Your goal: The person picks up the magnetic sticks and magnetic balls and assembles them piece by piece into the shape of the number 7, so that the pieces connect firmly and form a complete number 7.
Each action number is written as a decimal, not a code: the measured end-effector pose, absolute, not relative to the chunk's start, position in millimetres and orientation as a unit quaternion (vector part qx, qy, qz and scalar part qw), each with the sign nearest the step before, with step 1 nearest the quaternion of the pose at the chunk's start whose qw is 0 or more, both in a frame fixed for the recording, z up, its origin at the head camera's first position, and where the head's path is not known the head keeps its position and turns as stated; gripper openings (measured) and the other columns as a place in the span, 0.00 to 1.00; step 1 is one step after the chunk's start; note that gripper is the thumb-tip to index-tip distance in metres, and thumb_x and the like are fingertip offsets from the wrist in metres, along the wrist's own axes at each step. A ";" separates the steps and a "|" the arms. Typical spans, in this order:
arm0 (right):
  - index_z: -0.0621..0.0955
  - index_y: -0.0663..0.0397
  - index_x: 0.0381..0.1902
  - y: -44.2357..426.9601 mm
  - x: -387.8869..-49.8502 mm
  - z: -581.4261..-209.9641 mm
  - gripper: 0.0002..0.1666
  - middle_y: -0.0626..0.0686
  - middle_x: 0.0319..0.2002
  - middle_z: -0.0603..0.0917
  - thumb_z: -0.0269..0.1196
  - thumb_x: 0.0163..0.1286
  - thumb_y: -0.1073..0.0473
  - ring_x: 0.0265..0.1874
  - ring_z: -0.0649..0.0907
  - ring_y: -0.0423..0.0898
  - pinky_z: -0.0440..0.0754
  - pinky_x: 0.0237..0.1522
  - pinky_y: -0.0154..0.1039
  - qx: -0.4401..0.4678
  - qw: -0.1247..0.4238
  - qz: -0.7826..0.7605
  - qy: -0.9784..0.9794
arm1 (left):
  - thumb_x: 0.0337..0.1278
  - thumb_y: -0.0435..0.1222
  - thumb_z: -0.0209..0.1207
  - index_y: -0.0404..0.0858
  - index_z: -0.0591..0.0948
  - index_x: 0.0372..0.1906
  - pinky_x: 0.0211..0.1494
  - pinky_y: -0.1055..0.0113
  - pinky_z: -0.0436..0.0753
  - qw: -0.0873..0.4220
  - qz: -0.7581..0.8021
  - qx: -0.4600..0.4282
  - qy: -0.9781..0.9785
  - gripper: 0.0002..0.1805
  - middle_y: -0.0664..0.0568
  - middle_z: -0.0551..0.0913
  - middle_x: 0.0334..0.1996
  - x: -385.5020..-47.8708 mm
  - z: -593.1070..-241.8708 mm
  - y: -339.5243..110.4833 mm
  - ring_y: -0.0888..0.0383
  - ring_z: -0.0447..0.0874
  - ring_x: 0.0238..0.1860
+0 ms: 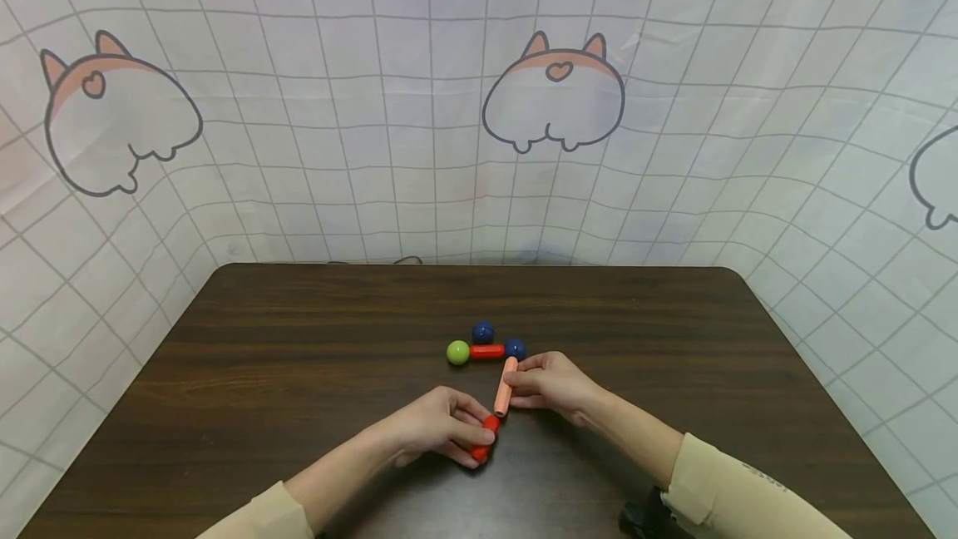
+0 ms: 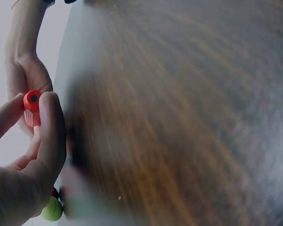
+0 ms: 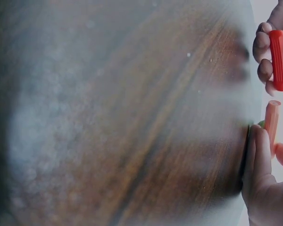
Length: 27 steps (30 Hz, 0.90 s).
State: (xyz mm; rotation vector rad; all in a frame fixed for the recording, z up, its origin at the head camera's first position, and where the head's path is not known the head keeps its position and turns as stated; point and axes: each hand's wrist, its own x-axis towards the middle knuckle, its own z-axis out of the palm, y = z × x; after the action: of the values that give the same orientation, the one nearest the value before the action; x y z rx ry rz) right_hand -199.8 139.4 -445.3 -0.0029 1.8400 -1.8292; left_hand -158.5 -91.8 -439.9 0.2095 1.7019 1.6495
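Observation:
In the head view my left hand point(image 1: 437, 425) pinches a short red magnetic rod point(image 1: 491, 422) between thumb and fingers. A dark round spot shows in the end of that red rod point(image 2: 32, 101) in the left wrist view. My right hand point(image 1: 557, 388) holds a peach-coloured rod point(image 1: 506, 389) by its side, between thumb and fingers. The two rods are close end to end; the right wrist view shows a small gap between the red rod point(image 3: 279, 61) and the peach rod point(image 3: 272, 120). The peach rod's far end lies near a blue ball point(image 1: 515, 348).
Behind the hands, a second red rod point(image 1: 487, 351) lies between a green ball point(image 1: 458, 353) and the blue ball, in one line. Another blue ball point(image 1: 482, 333) sits just behind it. The dark wooden table point(image 1: 299, 339) meets a white grid-patterned curtain point(image 1: 419, 190) at the back.

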 end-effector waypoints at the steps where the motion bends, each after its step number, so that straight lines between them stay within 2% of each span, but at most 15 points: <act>1: 0.69 0.82 0.59 139.0 -199.5 -445.4 0.24 0.63 0.45 0.83 0.63 0.74 0.68 0.40 0.87 0.48 0.85 0.47 0.42 -0.003 0.268 -0.680 0.683 | 0.65 0.26 0.66 0.26 0.82 0.50 0.39 0.61 0.87 0.371 0.646 0.079 0.663 0.12 0.44 0.85 0.35 -158.2 -440.4 -91.0 0.57 0.86 0.31; 14: 0.69 0.82 0.59 139.1 -198.6 -445.3 0.25 0.63 0.45 0.83 0.63 0.74 0.68 0.41 0.87 0.48 0.85 0.47 0.42 -0.004 0.266 -0.681 0.682 | 0.66 0.26 0.65 0.25 0.80 0.51 0.39 0.60 0.88 0.363 0.655 0.068 0.659 0.12 0.45 0.85 0.32 -158.2 -443.5 -85.4 0.56 0.87 0.32; 22: 0.69 0.83 0.59 138.9 -199.4 -445.0 0.25 0.63 0.45 0.83 0.63 0.74 0.68 0.42 0.86 0.48 0.85 0.48 0.42 -0.003 0.267 -0.682 0.681 | 0.65 0.27 0.66 0.25 0.80 0.52 0.39 0.60 0.87 0.364 0.652 0.068 0.662 0.14 0.44 0.85 0.36 -156.8 -441.8 -86.3 0.56 0.87 0.33; 27: 0.70 0.82 0.60 139.7 -199.1 -443.9 0.25 0.63 0.45 0.83 0.63 0.74 0.67 0.40 0.87 0.48 0.85 0.48 0.43 -0.003 0.272 -0.678 0.683 | 0.63 0.27 0.68 0.26 0.81 0.49 0.36 0.61 0.87 0.338 0.625 0.077 0.699 0.13 0.44 0.85 0.35 -155.6 -440.7 -89.0 0.57 0.86 0.30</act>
State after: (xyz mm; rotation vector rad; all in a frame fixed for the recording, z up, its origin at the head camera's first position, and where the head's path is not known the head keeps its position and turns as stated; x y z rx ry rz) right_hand -199.1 139.7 -443.9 -0.0074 1.8394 -1.8241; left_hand -155.6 -89.0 -440.7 0.2003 1.8210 1.6282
